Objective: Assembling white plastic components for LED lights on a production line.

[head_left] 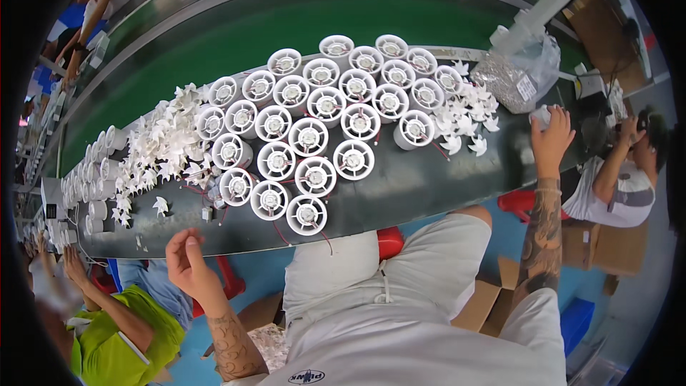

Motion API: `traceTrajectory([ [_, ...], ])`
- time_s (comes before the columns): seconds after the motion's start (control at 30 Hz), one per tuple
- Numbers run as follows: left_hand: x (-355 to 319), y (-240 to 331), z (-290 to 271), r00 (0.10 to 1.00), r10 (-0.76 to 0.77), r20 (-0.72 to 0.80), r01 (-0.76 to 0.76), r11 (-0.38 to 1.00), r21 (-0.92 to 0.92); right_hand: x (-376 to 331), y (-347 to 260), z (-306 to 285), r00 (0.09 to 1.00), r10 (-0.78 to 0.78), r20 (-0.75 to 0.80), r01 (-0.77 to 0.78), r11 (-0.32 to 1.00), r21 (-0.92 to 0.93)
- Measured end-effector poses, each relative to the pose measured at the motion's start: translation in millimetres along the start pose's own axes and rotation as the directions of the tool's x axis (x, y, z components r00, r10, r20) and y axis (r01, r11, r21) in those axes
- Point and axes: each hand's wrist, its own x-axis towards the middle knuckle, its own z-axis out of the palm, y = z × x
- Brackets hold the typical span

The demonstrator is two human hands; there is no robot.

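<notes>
- Head view: a seated worker's right hand (552, 143) closes around a small white piece (541, 116) over the right end of the dark counter (421, 189); the fingers mask its exact shape.
- The left hand (190, 266), fingers loosely curled and apparently holding nothing, hangs by the counter's near edge, below a few small metallic blocks (207, 213).
- Between the hands, white round fan housings (309, 136) stand in close rows, spoked faces up, probably so that each hub is open to view and reach; red leads (281, 234) trail from several.
- White fan impellers (168, 136) lie heaped left of the housings, with a smaller pile (466, 109) at right, seemingly kept apart by kind and near either hand.
- A clear plastic bag (524, 75) of small parts sits just beside the right-hand pile, perhaps set there as close supply.
</notes>
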Motion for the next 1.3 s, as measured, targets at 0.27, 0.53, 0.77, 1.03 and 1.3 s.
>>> traceTrajectory([
  [0.27, 52.2, -48.5, 1.0, 0.956, 0.294, -0.012, -0.251, 0.835, 0.49, 57.3, -127.0, -32.9, 0.852, -0.465, 0.241, 0.22, 0.736, 0.64],
  [0.53, 86.2, -59.3, -30.3, 0.949, 0.311, 0.045, -0.21, 0.523, 0.826, 62.8, -147.0, 5.6, 0.981, -0.153, 0.121, 0.015, 0.678, 0.735],
  [0.77, 82.9, -66.0, -41.5, 0.968, 0.234, -0.092, -0.108, 0.718, 0.687, -40.0, -145.6, -108.7, 0.994, 0.043, 0.104, -0.11, 0.573, 0.812],
  [1.03, 71.1, -41.0, -39.0, 0.977, -0.132, -0.17, 0.134, 0.991, 0.002, -116.2, -195.4, -114.1, 0.98, -0.182, 0.079, 0.049, 0.608, 0.793],
  [1.3, 10.5, 67.6, 23.7, 0.925, -0.056, 0.376, 0.296, 0.727, -0.62, -119.5, -193.9, -109.1, 0.99, -0.136, -0.031, 0.11, 0.625, 0.773],
])
